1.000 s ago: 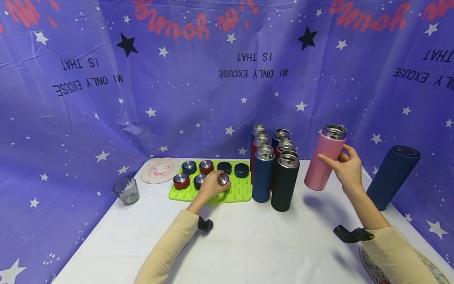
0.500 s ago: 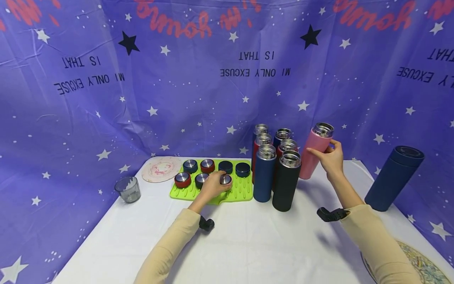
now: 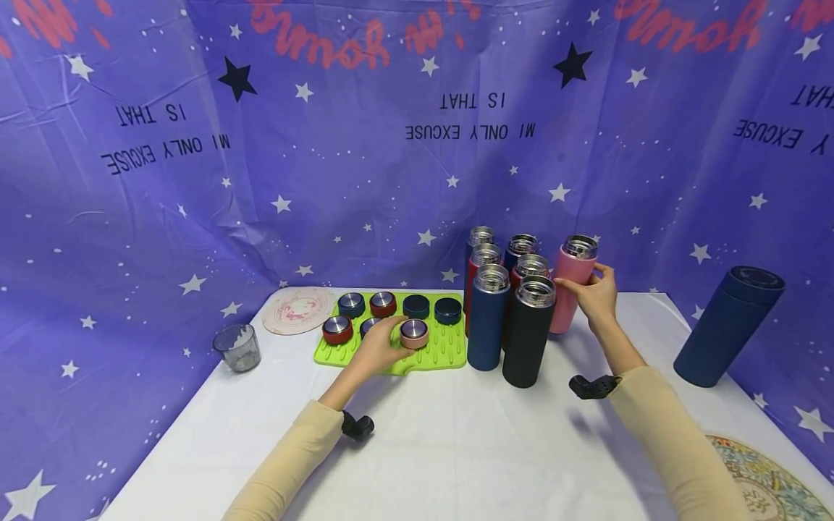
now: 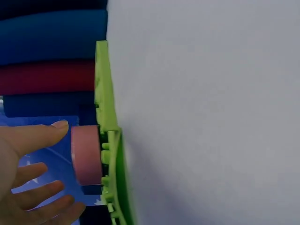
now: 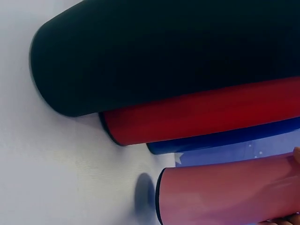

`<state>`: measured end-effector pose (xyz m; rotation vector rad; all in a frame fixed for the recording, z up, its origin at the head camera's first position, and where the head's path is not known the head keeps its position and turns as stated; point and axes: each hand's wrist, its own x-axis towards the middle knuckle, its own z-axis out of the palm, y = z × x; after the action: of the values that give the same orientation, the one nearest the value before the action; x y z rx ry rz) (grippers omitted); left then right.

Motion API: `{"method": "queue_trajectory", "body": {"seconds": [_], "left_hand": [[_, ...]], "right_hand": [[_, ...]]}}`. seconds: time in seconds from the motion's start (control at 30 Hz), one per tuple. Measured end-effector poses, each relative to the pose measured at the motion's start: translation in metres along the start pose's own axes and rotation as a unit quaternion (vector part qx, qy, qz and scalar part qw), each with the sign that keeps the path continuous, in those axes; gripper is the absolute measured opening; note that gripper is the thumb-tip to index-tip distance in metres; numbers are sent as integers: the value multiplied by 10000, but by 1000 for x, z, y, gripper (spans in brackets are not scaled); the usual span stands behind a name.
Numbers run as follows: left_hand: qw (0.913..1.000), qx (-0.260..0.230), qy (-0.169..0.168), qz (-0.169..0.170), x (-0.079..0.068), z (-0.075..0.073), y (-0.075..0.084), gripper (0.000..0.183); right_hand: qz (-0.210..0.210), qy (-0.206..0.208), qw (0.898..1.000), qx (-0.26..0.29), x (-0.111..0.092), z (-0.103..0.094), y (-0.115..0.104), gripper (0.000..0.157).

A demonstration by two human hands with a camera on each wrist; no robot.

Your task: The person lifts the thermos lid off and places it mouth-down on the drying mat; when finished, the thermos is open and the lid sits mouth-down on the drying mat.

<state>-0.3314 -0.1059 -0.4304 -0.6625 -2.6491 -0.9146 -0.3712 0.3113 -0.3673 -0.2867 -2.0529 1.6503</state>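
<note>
My left hand [image 3: 378, 351] is beside a pink bottle lid [image 3: 413, 334] on a green ridged mat [image 3: 446, 349]. In the left wrist view its thumb and fingers are spread, apart from the lid [image 4: 87, 154]. Several other red and dark lids, such as a red lid [image 3: 337, 331], sit on the mat. My right hand [image 3: 598, 295] grips an uncapped pink thermos bottle [image 3: 564, 312] around its upper body. In the right wrist view the pink bottle's base [image 5: 187, 194] is close over the table, beside a shadow. Left of it stand several uncapped bottles, including a black bottle [image 3: 526, 340] and a blue bottle [image 3: 487, 325].
A capped navy thermos [image 3: 726, 329] stands at the right. A grey glass cup [image 3: 238, 351] and a round pink-and-white mat [image 3: 298, 311] are at the left. A patterned round mat [image 3: 772, 477] lies at the near right. A starry purple curtain [image 3: 358, 181] hangs behind.
My right hand has carried the pink bottle left and lowered it beside the bottle group. My left hand has let go of the pink lid and drawn back slightly left.
</note>
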Motion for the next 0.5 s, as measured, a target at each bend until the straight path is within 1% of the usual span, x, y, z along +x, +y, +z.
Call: {"method": "queue_trajectory", "body": {"seconds": [0.2, 0.3, 0.5], "left_hand": [[9998, 25, -5, 192, -16, -16, 1, 67], [9999, 86, -30, 129, -25, -23, -1, 66], [9998, 197, -23, -65, -40, -34, -12, 59]], "right_hand": [[-298, -68, 9995, 75, 2, 7, 5, 84], [-453, -65, 9990, -13, 3, 11, 8, 79], [-667, -114, 9976, -154, 4, 15, 16, 74]]}}
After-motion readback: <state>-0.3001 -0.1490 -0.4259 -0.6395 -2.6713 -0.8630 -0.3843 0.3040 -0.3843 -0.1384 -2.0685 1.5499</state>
